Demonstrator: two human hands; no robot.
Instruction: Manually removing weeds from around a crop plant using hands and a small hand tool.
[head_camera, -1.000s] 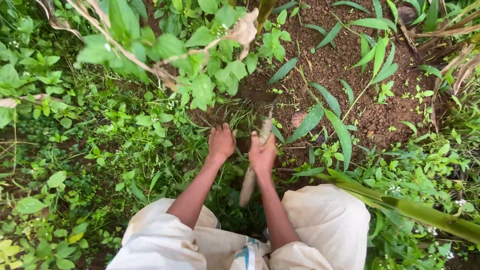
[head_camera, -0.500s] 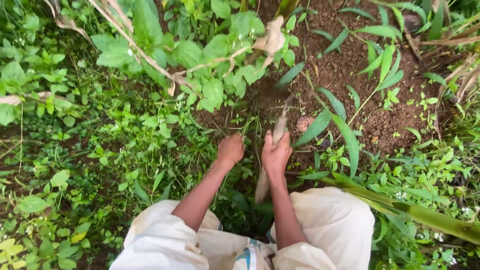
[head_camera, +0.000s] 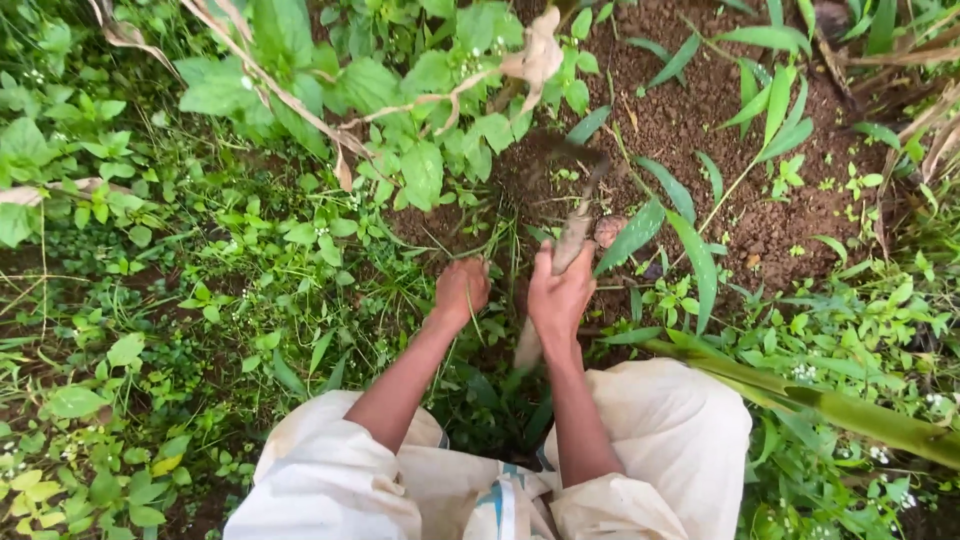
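Note:
My right hand (head_camera: 560, 293) grips the wooden handle of a hand hoe (head_camera: 575, 225). Its dark blade end points away from me into the brown soil (head_camera: 700, 110) near the base of some leafy weeds. My left hand (head_camera: 462, 290) is closed around a tuft of grass and weed stems (head_camera: 490, 250) just left of the tool. Both forearms reach forward from my knees, which are covered in pale cloth (head_camera: 660, 430).
Dense green weeds (head_camera: 200, 300) cover the ground to the left and in front. Bare dug soil lies at the upper right with narrow-leaved seedlings (head_camera: 690, 240). A thick green stalk (head_camera: 830, 405) runs across at the lower right. Dry stems (head_camera: 300, 100) cross the top.
The tool has swung forward, its blade now further up in the soil. My left hand has closed lower on the weed stems. The view has shifted slightly.

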